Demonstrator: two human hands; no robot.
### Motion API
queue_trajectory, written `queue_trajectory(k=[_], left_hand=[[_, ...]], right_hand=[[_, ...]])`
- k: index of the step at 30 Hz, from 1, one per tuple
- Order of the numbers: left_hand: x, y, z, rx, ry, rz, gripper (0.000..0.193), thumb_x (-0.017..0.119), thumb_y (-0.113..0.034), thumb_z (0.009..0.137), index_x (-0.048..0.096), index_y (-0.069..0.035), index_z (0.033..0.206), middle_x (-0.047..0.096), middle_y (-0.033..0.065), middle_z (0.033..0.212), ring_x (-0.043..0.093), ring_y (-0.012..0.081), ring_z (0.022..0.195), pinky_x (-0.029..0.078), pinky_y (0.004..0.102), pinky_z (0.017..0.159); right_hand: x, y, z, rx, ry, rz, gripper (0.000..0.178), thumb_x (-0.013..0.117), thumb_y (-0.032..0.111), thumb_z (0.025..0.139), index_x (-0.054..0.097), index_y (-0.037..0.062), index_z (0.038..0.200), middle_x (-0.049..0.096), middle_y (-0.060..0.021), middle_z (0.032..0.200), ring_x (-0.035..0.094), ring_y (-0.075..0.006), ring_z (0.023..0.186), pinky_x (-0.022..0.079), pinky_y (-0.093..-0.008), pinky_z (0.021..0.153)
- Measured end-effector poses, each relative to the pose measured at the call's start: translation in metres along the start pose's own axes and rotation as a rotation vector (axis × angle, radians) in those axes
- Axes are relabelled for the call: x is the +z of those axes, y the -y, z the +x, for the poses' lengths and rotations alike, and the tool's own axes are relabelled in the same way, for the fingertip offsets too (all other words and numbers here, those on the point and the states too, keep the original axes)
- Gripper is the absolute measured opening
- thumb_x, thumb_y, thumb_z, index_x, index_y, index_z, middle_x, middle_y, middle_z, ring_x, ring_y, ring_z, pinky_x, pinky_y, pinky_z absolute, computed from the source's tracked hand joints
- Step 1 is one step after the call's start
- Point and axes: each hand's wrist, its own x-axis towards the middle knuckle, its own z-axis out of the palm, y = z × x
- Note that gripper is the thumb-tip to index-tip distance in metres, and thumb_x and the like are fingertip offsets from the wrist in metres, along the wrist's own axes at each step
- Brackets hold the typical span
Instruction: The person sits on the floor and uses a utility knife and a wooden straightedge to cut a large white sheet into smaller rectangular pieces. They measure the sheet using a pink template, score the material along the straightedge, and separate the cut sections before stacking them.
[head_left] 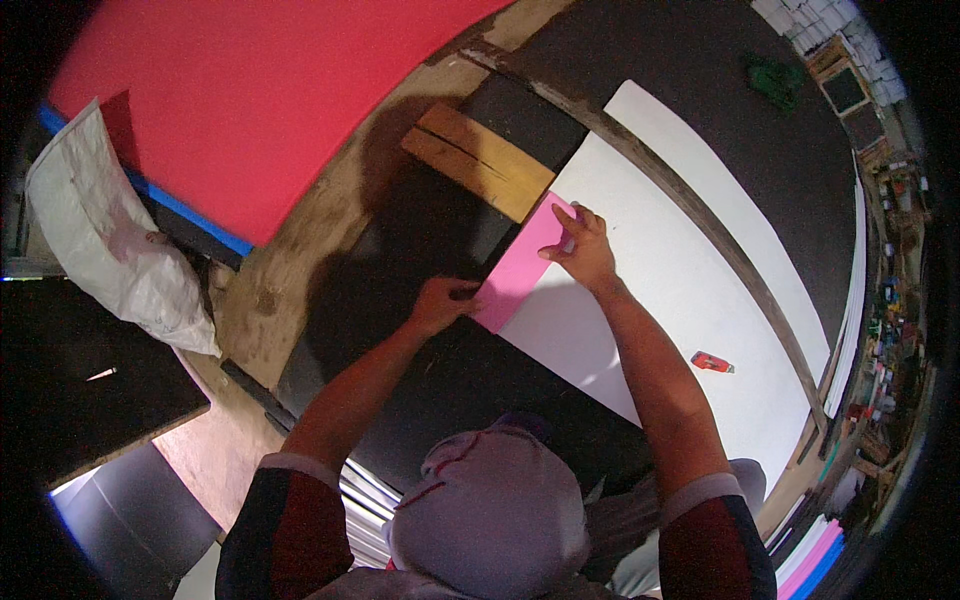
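Note:
A long pink strip lies along the edge where a white sheet meets a black sheet. My left hand presses down on the strip's near end, fingers curled on it. My right hand rests at the strip's far end and pinches a small pale tool against it; what kind of tool it is I cannot tell. A cap-covered head fills the lower middle of the view.
A cracked wooden block lies on the black sheet beyond the strip. A small red object sits on the white sheet to the right. A large red sheet and a white sack are at the left. Stacked coloured sheets are at lower right.

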Motion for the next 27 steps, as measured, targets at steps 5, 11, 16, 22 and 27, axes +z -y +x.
queue_trajectory(k=[5, 11, 16, 22, 27], left_hand=[[0.004, -0.032, 0.009, -0.078, 0.034, -0.046, 0.055, 0.079, -0.049, 0.086, 0.077, -0.003, 0.117, 0.077, 0.0182, 0.112, 0.074, 0.0283, 0.101, 0.057, 0.0423, 0.089], [0.052, -0.067, 0.113, -0.09, -0.112, 0.05, 0.072, 0.067, -0.066, 0.091, 0.074, 0.004, 0.107, 0.074, 0.0286, 0.099, 0.072, 0.0452, 0.097, 0.057, 0.0476, 0.086], [0.069, -0.064, 0.157, -0.178, -0.263, 0.209, 0.079, 0.057, -0.069, 0.095, 0.073, 0.009, 0.099, 0.071, 0.0354, 0.1, 0.069, 0.0506, 0.105, 0.056, 0.0547, 0.088], [0.074, -0.036, 0.174, -0.067, -0.354, 0.319, 0.087, 0.044, -0.074, 0.098, 0.074, 0.008, 0.1, 0.071, 0.0352, 0.1, 0.069, 0.0511, 0.105, 0.055, 0.0578, 0.089], [0.068, -0.032, 0.16, -0.124, -0.343, 0.253, 0.088, 0.043, -0.074, 0.099, 0.074, 0.008, 0.103, 0.072, 0.0351, 0.098, 0.07, 0.0495, 0.106, 0.056, 0.055, 0.086]], right_hand=[[0.0, -0.012, -0.002, -0.008, -0.008, -0.073, 0.094, 0.091, 0.049, 0.069, 0.057, 0.0193, 0.151, 0.051, -0.0227, 0.149, 0.046, -0.0418, 0.138, 0.042, -0.0496, 0.116], [-0.006, 0.007, 0.004, 0.023, 0.012, -0.098, 0.092, 0.093, 0.048, 0.064, 0.061, 0.0194, 0.145, 0.053, -0.023, 0.145, 0.051, -0.0429, 0.132, 0.046, -0.0486, 0.112], [-0.008, 0.01, 0.0, 0.047, -0.007, -0.076, 0.092, 0.09, 0.054, 0.066, 0.06, 0.0215, 0.146, 0.052, -0.0212, 0.145, 0.052, -0.0421, 0.131, 0.048, -0.0513, 0.109], [-0.028, -0.023, -0.064, 0.486, -0.126, -0.182, 0.067, 0.067, 0.057, 0.094, 0.055, 0.0237, 0.15, 0.059, -0.019, 0.125, 0.06, -0.0365, 0.112, 0.053, -0.0525, 0.091], [-0.055, -0.08, -0.162, 0.896, -0.223, -0.361, 0.062, 0.059, 0.058, 0.099, 0.055, 0.0223, 0.149, 0.061, -0.0221, 0.123, 0.063, -0.0373, 0.108, 0.054, -0.0531, 0.088]])
